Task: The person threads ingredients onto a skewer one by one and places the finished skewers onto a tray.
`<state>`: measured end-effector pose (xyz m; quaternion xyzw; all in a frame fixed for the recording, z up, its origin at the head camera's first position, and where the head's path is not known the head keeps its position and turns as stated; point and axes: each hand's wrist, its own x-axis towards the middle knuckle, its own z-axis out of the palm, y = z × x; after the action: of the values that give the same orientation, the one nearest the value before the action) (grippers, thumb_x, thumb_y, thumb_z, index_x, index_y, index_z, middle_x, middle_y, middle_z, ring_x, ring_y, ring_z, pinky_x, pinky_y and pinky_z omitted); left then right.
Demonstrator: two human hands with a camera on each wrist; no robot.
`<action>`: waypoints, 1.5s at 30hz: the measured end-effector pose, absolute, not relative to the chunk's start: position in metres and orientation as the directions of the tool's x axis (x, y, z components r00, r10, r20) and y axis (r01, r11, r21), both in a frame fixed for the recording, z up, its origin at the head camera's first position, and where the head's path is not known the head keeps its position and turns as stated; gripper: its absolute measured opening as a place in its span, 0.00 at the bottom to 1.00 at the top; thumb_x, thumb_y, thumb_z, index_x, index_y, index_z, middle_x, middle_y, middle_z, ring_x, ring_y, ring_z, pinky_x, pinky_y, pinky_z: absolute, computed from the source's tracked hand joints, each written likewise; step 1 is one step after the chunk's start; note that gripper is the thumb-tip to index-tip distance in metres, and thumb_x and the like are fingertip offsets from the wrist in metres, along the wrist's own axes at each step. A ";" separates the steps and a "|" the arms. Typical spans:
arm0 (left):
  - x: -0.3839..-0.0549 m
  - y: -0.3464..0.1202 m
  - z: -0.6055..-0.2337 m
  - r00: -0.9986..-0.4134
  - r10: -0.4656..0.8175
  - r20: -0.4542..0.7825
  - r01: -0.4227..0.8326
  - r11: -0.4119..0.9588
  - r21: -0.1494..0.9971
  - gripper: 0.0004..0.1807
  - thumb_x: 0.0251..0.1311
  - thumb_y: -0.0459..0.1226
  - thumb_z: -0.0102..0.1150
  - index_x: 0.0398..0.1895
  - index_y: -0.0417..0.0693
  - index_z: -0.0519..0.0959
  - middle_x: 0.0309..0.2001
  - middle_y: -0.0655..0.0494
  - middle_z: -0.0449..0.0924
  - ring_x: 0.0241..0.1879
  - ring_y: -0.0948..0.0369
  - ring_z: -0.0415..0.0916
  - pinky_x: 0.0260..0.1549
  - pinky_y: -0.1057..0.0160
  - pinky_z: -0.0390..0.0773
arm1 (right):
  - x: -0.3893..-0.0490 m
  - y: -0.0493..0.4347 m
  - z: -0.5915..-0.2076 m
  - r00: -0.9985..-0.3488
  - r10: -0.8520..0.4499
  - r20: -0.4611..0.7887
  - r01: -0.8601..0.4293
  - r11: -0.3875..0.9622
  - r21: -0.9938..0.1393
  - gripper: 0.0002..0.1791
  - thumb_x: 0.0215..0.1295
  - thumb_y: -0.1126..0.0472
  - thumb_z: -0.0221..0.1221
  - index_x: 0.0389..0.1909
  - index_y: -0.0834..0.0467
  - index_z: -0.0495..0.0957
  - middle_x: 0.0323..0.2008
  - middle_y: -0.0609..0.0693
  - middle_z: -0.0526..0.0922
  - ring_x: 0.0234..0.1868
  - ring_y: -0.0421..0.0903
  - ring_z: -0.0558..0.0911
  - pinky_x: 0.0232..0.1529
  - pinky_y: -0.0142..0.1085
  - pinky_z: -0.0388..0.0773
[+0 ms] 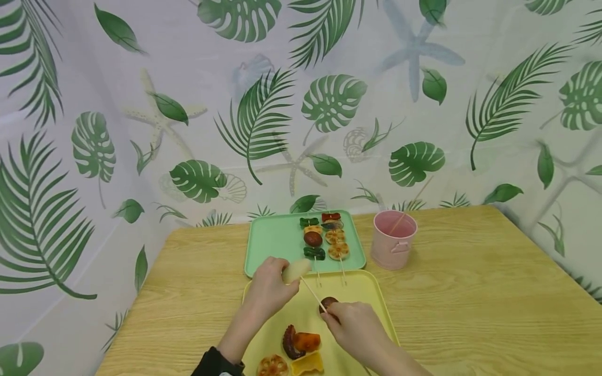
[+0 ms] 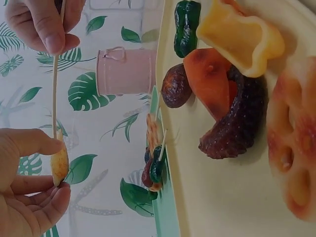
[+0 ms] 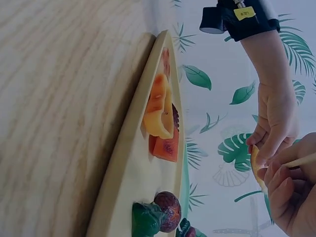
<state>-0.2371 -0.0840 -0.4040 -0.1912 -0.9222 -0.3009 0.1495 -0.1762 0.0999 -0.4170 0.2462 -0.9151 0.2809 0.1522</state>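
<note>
Left hand (image 1: pixel 270 286) up, thumb and fingers pinching 1 pale slice (image 1: pixel 297 270) over the yellow tray (image 1: pixel 369 287) | 1 bare skewer (image 1: pixel 312 294) meets it, piercing hard to make out | green tray (image 1: pixel 276 237), 2 loaded skewers (image 1: pixel 335 237) | right hand (image 1: pixel 359 329) clamps the bare skewer, half-hiding 1 brown piece (image 1: pixel 328 301) | pink bucket (image 1: pixel 389 253), 1 stick (image 1: pixel 415 200), base hidden

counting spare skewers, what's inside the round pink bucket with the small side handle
One thin, pale wooden skewer leans inside the pink bucket, its upper end above the rim. The near wall hides the bottom, so anything lying there cannot be seen.
</note>
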 end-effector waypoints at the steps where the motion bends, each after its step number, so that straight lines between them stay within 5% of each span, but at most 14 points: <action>1: -0.237 -0.084 -0.405 -0.881 0.266 0.392 0.445 0.748 0.493 0.14 0.44 0.32 0.67 0.35 0.34 0.79 0.30 0.47 0.75 0.26 0.58 0.69 0.22 0.65 0.69 | -0.177 0.099 -0.416 -0.829 -0.372 0.418 -0.540 0.725 -0.427 0.17 0.58 0.64 0.62 0.13 0.52 0.69 0.10 0.38 0.62 0.11 0.33 0.60 0.14 0.27 0.58; 12: -0.229 -0.072 -0.408 -0.878 0.302 0.372 0.461 0.744 0.483 0.14 0.44 0.33 0.69 0.35 0.35 0.79 0.30 0.48 0.76 0.27 0.58 0.71 0.24 0.65 0.71 | -0.196 0.092 -0.418 -0.859 -0.322 0.399 -0.478 0.783 -0.398 0.16 0.58 0.62 0.62 0.14 0.51 0.71 0.11 0.38 0.65 0.13 0.34 0.64 0.16 0.29 0.62; 22: -0.245 -0.100 -0.407 -0.887 0.165 0.430 0.381 0.788 0.483 0.11 0.44 0.31 0.67 0.30 0.35 0.78 0.26 0.49 0.74 0.24 0.57 0.69 0.22 0.63 0.70 | -0.159 0.121 -0.424 -0.882 -0.369 0.291 -0.467 0.766 -0.442 0.04 0.59 0.63 0.60 0.26 0.55 0.79 0.15 0.38 0.73 0.14 0.32 0.67 0.15 0.28 0.62; 35: -0.231 -0.069 -0.412 -0.904 0.262 0.337 0.415 0.726 0.549 0.15 0.46 0.35 0.68 0.35 0.34 0.78 0.31 0.47 0.76 0.29 0.57 0.71 0.24 0.65 0.71 | -0.167 0.116 -0.424 -0.855 -0.315 0.412 -0.485 0.767 -0.420 0.14 0.57 0.70 0.59 0.17 0.54 0.70 0.13 0.39 0.67 0.13 0.32 0.63 0.15 0.27 0.61; 45: -0.227 -0.062 -0.415 -0.890 0.275 0.363 0.443 0.710 0.547 0.15 0.45 0.35 0.69 0.35 0.35 0.79 0.31 0.48 0.75 0.27 0.59 0.70 0.21 0.68 0.70 | -0.176 0.111 -0.429 -0.847 -0.252 0.467 -0.475 0.755 -0.453 0.07 0.53 0.72 0.61 0.22 0.57 0.78 0.18 0.45 0.78 0.16 0.36 0.73 0.18 0.28 0.68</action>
<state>-0.2268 -0.0617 -0.4154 -0.1961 -0.9157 -0.3265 0.1285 -0.1756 0.1108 -0.4286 0.1982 -0.9167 0.2889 0.1923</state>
